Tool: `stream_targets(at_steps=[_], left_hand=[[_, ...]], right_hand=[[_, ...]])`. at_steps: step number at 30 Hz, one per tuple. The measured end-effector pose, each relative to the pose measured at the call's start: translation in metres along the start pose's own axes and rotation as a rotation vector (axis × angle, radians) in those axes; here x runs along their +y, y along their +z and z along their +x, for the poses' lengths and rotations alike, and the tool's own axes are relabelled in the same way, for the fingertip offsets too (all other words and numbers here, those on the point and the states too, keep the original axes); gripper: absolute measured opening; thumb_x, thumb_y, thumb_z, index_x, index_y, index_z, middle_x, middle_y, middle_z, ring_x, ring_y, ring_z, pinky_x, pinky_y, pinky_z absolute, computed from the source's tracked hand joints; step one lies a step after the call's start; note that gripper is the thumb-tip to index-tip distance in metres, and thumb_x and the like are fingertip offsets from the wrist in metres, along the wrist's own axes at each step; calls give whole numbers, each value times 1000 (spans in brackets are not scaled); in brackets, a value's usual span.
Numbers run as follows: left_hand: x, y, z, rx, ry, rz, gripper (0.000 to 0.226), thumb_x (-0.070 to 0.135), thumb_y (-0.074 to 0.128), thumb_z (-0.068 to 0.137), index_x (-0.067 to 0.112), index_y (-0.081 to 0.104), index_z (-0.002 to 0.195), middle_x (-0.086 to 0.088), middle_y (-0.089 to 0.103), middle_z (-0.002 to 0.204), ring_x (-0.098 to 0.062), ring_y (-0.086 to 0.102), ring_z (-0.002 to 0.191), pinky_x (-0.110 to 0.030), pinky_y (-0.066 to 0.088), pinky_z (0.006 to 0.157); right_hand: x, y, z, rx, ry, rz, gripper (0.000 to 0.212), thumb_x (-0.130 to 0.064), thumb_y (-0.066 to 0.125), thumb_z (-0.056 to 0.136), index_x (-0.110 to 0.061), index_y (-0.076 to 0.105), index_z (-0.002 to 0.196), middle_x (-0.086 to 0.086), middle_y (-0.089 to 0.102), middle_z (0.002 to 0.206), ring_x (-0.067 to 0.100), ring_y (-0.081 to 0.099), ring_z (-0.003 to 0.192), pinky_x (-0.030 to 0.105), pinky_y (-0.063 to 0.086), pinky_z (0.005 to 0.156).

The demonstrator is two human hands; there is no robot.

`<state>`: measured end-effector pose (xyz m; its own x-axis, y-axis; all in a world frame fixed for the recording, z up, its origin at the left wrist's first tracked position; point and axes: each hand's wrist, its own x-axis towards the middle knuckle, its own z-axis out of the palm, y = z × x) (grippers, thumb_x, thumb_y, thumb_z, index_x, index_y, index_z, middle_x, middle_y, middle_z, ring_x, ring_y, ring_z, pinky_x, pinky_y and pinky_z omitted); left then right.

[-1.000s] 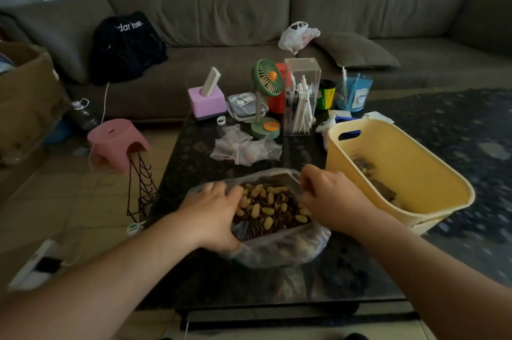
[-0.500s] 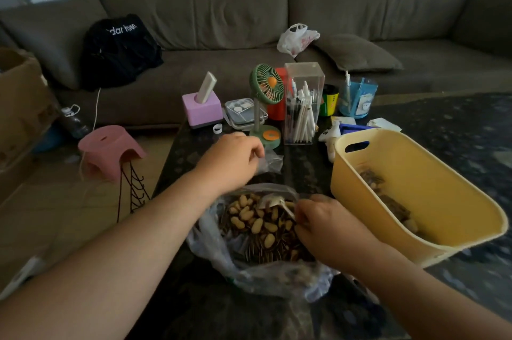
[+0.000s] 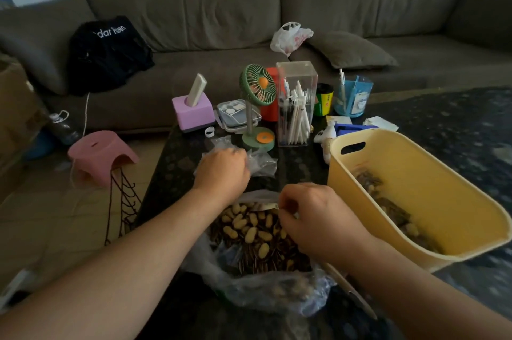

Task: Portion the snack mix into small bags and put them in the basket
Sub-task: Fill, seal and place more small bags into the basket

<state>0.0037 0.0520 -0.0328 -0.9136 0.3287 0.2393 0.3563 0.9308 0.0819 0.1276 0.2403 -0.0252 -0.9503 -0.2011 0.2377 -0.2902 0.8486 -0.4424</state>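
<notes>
Just beyond left grip (image 3: 221, 170), small bags (image 3: 260, 162).

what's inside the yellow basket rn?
Dark seeds and pale nuts lie along the floor of the yellow plastic basket; whether they're bagged is unclear. Its near wall hides the closest part.

A thin, clear, crinkled plastic bag (image 3: 266, 288) with a glossy film is seen near, filled with matt tan peanuts and striped seeds (image 3: 256, 237). Further off, a small heap of clear, wrinkled plastic bags (image 3: 259, 163) is gripped by the left hand (image 3: 221, 173). At the right, a smooth, matt pale-yellow plastic basket (image 3: 432, 195) is set. All are borne by a dark, polished, speckled stone-like tabletop (image 3: 177, 170) with a glossy sheen. At the far side, a clear, hard glossy plastic box (image 3: 296, 102) is shown, and beyond it a matt grey-brown cloth sofa (image 3: 194, 20).
</notes>
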Motion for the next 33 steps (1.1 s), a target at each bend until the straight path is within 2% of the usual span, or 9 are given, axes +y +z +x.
stream_targets(at_steps=[4, 9, 11, 16, 22, 25, 28, 30, 33], left_hand=[[0, -26, -13, 164, -49, -309, 6, 27, 61, 99, 23, 65, 97, 6, 63, 100, -14, 59, 92, -32, 51, 76], [8, 4, -4, -173, -185, -238, 52, 26, 68, 97, 21, 46, 144, -6, 58, 133, -24, 59, 121, -33, 49, 90], [8, 19, 2, -213, -242, -242, 60, 25, 71, 96, 22, 41, 147, -9, 61, 129, -27, 62, 116, -38, 54, 89], [1, 33, 7, -146, -253, -153, 27, 22, 64, 101, 21, 60, 128, -8, 69, 112, -29, 67, 103, -40, 58, 82], [-11, 12, -5, -14, -191, -272, 50, 20, 58, 101, 37, 51, 148, 3, 68, 90, -13, 64, 77, -34, 54, 66], [-8, -21, -24, 104, -142, -528, 58, 16, 58, 104, 47, 44, 152, 6, 69, 87, -9, 69, 75, -32, 61, 69], [0, -48, -46, 96, -211, -906, 49, 13, 59, 105, 53, 59, 133, 1, 70, 103, -14, 75, 89, -35, 64, 79], [5, -61, -60, 9, -350, -1230, 38, 7, 60, 103, 40, 71, 119, -9, 73, 108, -23, 77, 93, -44, 65, 84], [12, -72, -79, -153, -549, -1588, 20, 2, 58, 104, 15, 72, 111, -11, 78, 94, -21, 77, 78, -37, 65, 71]], right_hand=[[-6, -5, 1, 62, 33, 71, 5, -29, 64, 98, -29, 69, 96, -14, 66, 87, 4, 62, 79, 29, 58, 71], [-23, -8, 2, 107, 18, 119, 5, -29, 65, 97, -29, 70, 94, -15, 65, 83, 3, 62, 76, 24, 56, 67], [-23, -5, 3, 96, 13, 110, 5, -30, 64, 97, -30, 69, 95, -14, 66, 83, 4, 62, 75, 26, 57, 66], [-4, 1, 9, -67, 65, 34, 6, -30, 62, 99, -31, 67, 101, -11, 65, 83, 6, 63, 72, 32, 61, 67], [4, -5, 14, -102, 118, 75, 8, -29, 64, 98, -31, 69, 103, -12, 68, 87, 4, 64, 75, 27, 61, 70], [2, -10, 14, -50, 172, 204, 7, -31, 66, 97, -35, 68, 102, -14, 69, 88, 3, 66, 80, 25, 61, 74], [-8, -16, 14, 14, 189, 389, 25, -33, 71, 95, -40, 61, 117, -15, 67, 99, 1, 66, 86, 24, 60, 80], [-15, -21, 11, 44, 93, 428, 46, -37, 76, 91, -45, 53, 130, -19, 60, 114, 1, 64, 91, 24, 60, 82], [-23, -24, 1, 28, -193, 179, 61, -47, 78, 86, -42, 52, 141, -15, 43, 136, 1, 56, 110, 17, 51, 93]])
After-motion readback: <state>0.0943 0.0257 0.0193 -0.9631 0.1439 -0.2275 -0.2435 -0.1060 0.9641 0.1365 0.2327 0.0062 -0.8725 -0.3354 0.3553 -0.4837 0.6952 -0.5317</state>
